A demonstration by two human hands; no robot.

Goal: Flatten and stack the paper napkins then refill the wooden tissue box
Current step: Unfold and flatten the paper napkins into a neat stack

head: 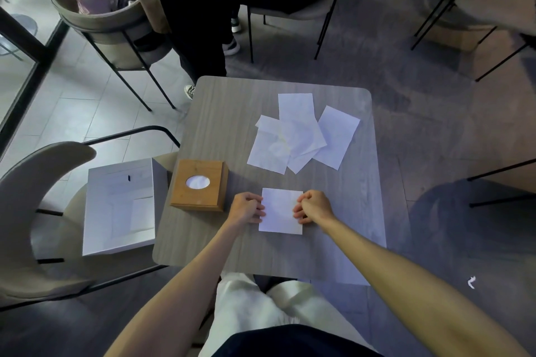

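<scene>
A flat white napkin (280,210) lies near the table's front edge. My left hand (248,207) grips its left edge with curled fingers, and my right hand (313,206) grips its right edge the same way. Several loose white napkins (301,133) lie overlapping in a fan farther back on the table. The wooden tissue box (200,185) stands at the table's left edge, just left of my left hand, with white tissue showing in its oval opening.
The grey wooden table (226,113) is small and square. A white cardboard box (121,206) sits on the chair to the left. A person stands and another sits beyond the far edge, among several chairs.
</scene>
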